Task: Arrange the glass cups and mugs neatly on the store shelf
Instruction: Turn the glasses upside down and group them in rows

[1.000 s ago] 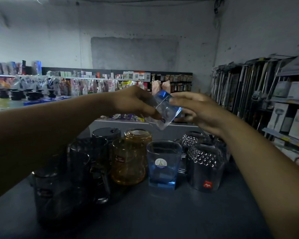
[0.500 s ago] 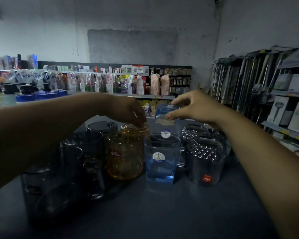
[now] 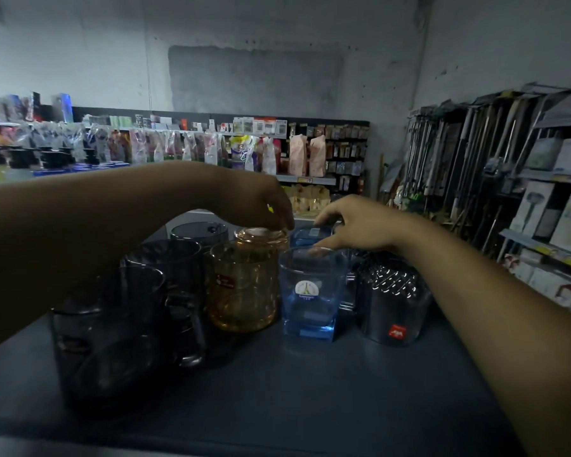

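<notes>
From the head view, many cups stand on a dark shelf [image 3: 310, 407]. The left hand [image 3: 261, 202] is over the top yellow cup [image 3: 261, 237], which sits on the lower yellow cup [image 3: 244, 291]. Its grip is bent down around the rim of the top yellow cup.

The right hand [image 3: 360, 225] has its grip pinching the back blue glass [image 3: 307, 233] between thumb and fingers. That glass is just behind the front blue glass [image 3: 310, 291] and beside the yellow cups. I cannot tell if it touches the shelf.

Dark mugs [image 3: 139, 308] stand on the left. A bumpy dark cup [image 3: 393, 301] stands on the right, below the right wrist.
</notes>
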